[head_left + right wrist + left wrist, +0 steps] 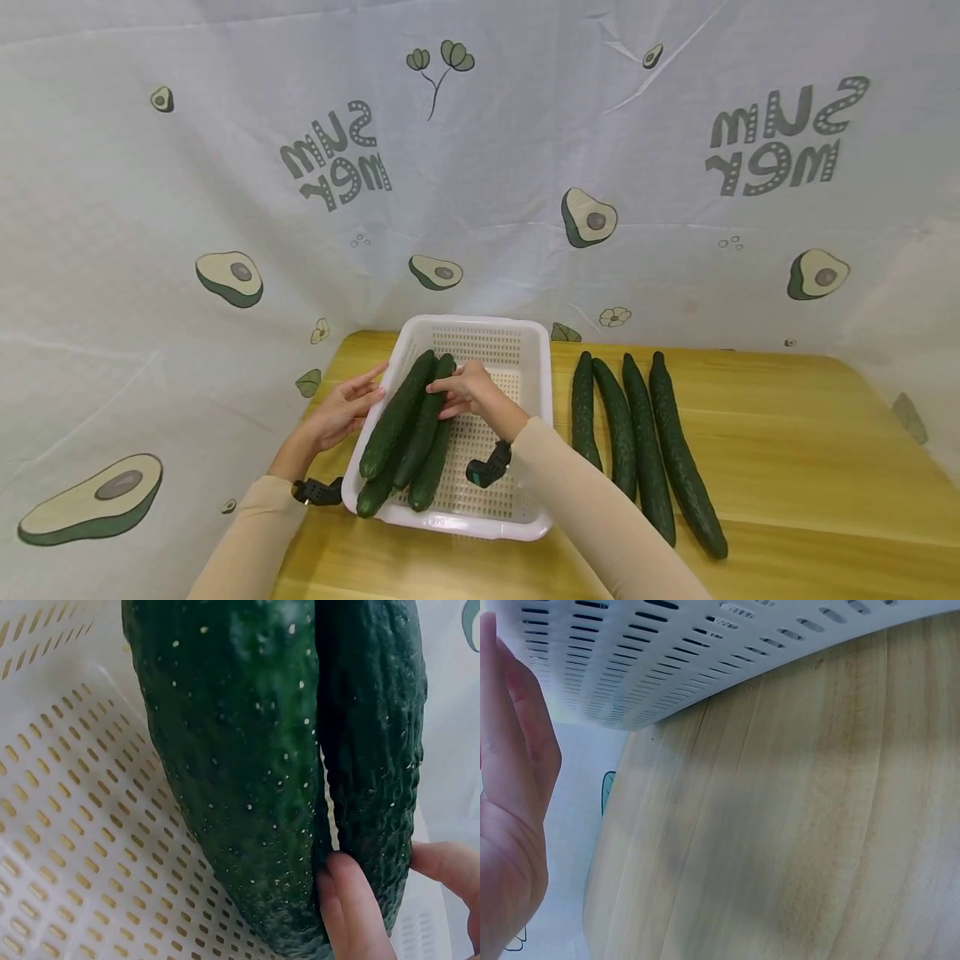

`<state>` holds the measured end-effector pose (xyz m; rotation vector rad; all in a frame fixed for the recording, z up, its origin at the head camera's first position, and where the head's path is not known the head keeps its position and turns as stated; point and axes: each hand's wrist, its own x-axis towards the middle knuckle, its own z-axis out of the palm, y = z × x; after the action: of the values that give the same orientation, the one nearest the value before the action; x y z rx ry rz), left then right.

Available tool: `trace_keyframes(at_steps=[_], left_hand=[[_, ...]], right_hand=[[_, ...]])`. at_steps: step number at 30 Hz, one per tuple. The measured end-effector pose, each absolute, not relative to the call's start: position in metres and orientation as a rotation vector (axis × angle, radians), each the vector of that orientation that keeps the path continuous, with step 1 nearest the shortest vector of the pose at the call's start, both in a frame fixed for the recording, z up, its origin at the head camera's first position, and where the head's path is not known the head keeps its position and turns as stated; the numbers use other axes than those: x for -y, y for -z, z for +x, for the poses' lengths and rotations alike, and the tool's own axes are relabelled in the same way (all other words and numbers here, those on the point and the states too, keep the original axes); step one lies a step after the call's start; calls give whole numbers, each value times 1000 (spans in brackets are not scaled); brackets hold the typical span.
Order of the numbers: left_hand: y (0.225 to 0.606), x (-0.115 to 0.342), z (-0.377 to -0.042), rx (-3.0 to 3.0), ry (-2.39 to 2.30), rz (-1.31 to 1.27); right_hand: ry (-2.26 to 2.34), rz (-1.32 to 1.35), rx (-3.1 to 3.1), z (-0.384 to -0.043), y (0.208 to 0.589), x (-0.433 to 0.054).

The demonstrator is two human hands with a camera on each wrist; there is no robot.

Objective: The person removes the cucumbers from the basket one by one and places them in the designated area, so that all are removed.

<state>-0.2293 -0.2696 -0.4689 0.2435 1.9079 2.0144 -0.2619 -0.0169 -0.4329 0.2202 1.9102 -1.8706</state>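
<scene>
We angle right hand (468, 390) far-left into basket (532, 367), clamped on cucumber (422, 435) near far end — left hand (345, 411) beside basket's left side, fingers extended, apart.

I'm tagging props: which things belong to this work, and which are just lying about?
In the work:
White basket, left hand at its rim
Cucumbers inside, right hand gripping one
Four cucumbers alongside, probably

Just around:
Wooden table, as support
Printed cloth behind

Left hand (345, 410): fingers were extended, slightly spread. Right hand (471, 388): fingers and thumb were opposed, pinching. Forearms (251, 537) reached forward.
</scene>
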Motion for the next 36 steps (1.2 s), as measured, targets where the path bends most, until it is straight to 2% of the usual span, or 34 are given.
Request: trace_keyframes(at_steps=[14, 36], left_hand=[[470, 270, -230, -1920, -1999, 255], [470, 271, -229, -1913, -2017, 258]], right_hand=[[1904, 247, -1787, -261, 426, 9], [1930, -34, -1731, -256, 391, -29]])
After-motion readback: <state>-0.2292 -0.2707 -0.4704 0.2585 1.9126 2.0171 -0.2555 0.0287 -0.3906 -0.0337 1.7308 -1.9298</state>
